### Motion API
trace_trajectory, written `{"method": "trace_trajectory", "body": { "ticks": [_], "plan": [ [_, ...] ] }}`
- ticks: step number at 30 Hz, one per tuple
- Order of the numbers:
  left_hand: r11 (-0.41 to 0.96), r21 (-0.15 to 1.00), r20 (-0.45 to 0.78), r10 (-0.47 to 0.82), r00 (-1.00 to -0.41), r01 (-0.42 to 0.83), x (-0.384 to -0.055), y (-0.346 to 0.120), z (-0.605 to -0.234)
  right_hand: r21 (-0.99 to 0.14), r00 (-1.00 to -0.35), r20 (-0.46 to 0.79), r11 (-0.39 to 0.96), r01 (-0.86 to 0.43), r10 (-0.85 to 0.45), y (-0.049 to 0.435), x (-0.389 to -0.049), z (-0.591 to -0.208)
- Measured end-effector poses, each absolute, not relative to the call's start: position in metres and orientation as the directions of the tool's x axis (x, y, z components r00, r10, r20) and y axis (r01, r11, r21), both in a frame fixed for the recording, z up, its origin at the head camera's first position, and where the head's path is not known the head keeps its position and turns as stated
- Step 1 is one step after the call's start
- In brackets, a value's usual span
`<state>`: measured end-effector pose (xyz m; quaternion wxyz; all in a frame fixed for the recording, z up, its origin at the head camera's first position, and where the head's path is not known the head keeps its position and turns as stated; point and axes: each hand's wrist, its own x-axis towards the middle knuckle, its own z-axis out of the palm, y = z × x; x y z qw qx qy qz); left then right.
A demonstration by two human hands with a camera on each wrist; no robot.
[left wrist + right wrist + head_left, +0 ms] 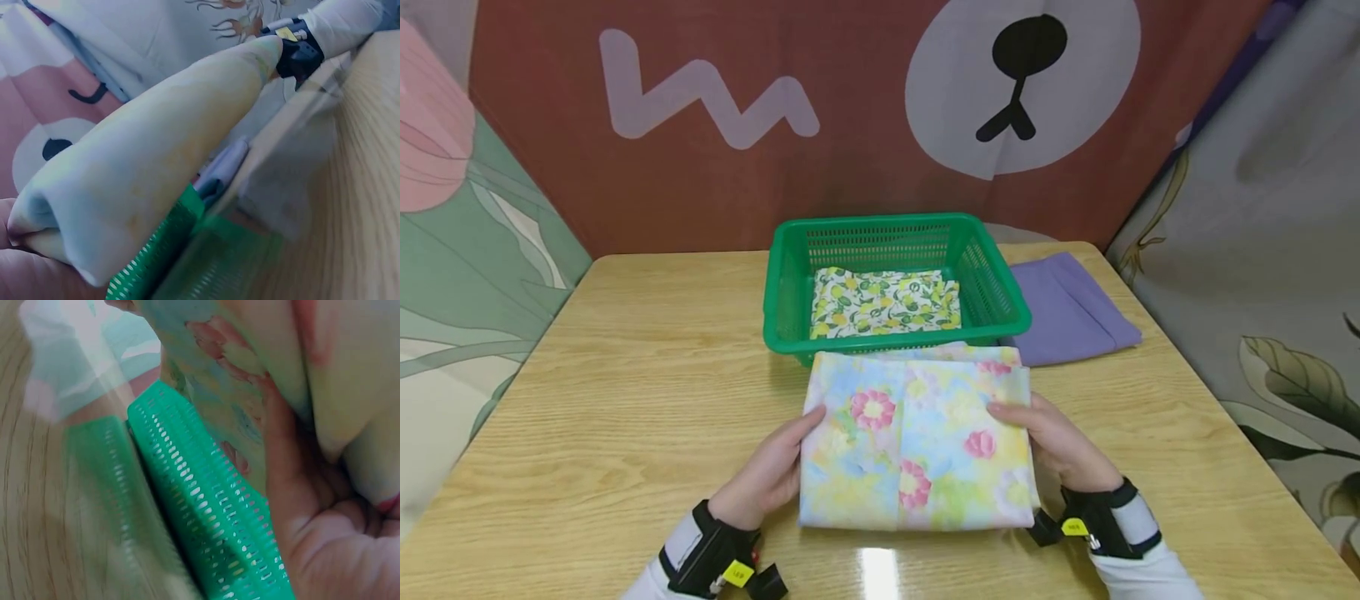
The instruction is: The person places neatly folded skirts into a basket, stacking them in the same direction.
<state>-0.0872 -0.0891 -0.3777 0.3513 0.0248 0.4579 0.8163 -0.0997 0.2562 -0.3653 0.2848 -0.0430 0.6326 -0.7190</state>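
Between my two hands is a folded pastel cloth (917, 450) with pink flowers, held up over the table in front of the basket. My left hand (767, 471) grips its left edge, thumb on the near face. At the right edge my right hand (1063, 442) pinches the cloth, its thumb also on the near face and the other fingers mostly hidden behind. The right wrist view shows fingers (287, 456) against the flowered fabric. Just beyond stands a green plastic basket (895, 342), inside which lies a folded lemon-print cloth (883, 304).
A folded purple cloth (1071, 308) lies right of the basket, partly behind its rim. All of this is on a wooden table (625, 400). A brown hanging with a bear's muzzle (865, 183) rises behind the table, and patterned fabric hangs at both sides.
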Motion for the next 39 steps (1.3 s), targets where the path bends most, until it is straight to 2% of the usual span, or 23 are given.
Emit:
{"method": "trace_trajectory", "body": {
  "ticks": [6, 10, 15, 20, 24, 31, 39],
  "plan": [
    [-0.34, 0.767, -0.274, 0.592, -0.758, -0.544, -0.079, -0.095, -0.365, -0.929, -0.802, -0.242, -0.109, 0.355, -0.546, 0.253, -0.097, -0.36],
    [-0.309, 0.824, -0.222, 0.595, -0.772, -0.475, -0.076, -0.101, -0.355, -0.936, -0.783, -0.164, -0.156, 0.315, -0.599, 0.251, -0.096, -0.354],
    [-0.237, 0.897, -0.177, 0.58, -0.795, -0.372, -0.078, -0.106, -0.342, -0.962, -0.789, -0.114, -0.131, 0.239, -0.604, 0.247, -0.099, -0.341],
    [-0.2, 0.928, -0.166, 0.535, -0.829, -0.315, -0.085, -0.107, -0.326, -0.981, -0.832, -0.12, -0.064, 0.183, -0.542, 0.242, -0.108, -0.322],
    [-0.183, 0.952, -0.136, 0.461, -0.877, -0.244, -0.093, -0.107, -0.311, -0.991, -0.86, -0.075, -0.062, 0.122, -0.504, 0.236, -0.121, -0.307],
    [-0.135, 0.986, -0.049, 0.331, -0.942, -0.099, -0.116, -0.104, -0.288, -0.987, -0.887, 0.05, -0.156, 0.025, -0.459, 0.223, -0.144, -0.285],
    [-0.128, 0.986, 0.125, 0.11, -0.986, 0.11, -0.143, -0.096, -0.27, -0.95, -0.916, 0.24, -0.273, -0.153, -0.322, 0.214, -0.168, -0.267]
  ]
}}
